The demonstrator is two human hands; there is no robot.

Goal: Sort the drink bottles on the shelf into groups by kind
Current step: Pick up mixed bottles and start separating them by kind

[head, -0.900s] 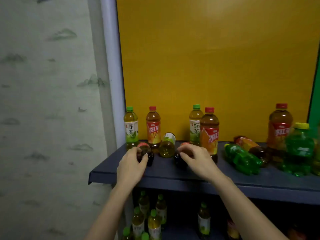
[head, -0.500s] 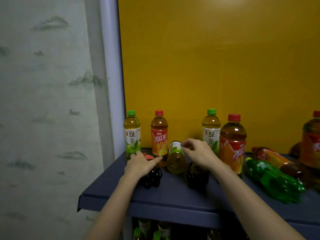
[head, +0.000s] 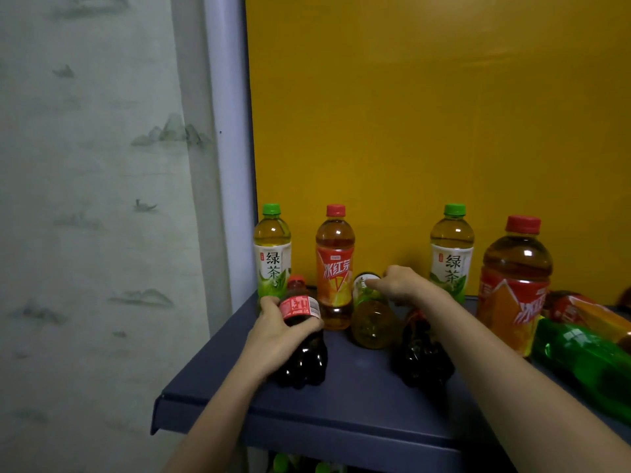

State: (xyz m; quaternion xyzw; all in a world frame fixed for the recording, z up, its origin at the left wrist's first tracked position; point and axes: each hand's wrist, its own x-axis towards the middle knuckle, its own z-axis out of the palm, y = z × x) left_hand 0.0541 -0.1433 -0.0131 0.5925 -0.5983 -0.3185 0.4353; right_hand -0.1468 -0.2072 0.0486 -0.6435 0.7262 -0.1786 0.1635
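Fingers around ridged cola bottle

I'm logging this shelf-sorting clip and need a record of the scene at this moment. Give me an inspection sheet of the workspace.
Surface: dark blue shelf, yellow back panel behind.
Job's things: two green tea bottles upright; small iced tea bottle and large iced tea bottle upright; a green tea bottle lying on its side; two cola bottles; green soda bottle and another iced tea bottle lying at right.
Clutter: nothing seen.
Hands: left hand wrapped around the left cola bottle; right hand touching the lying green tea bottle, grasp unclear.
Cables: nothing seen.
Surroundings: painted wall left; more bottles below, barely visible.
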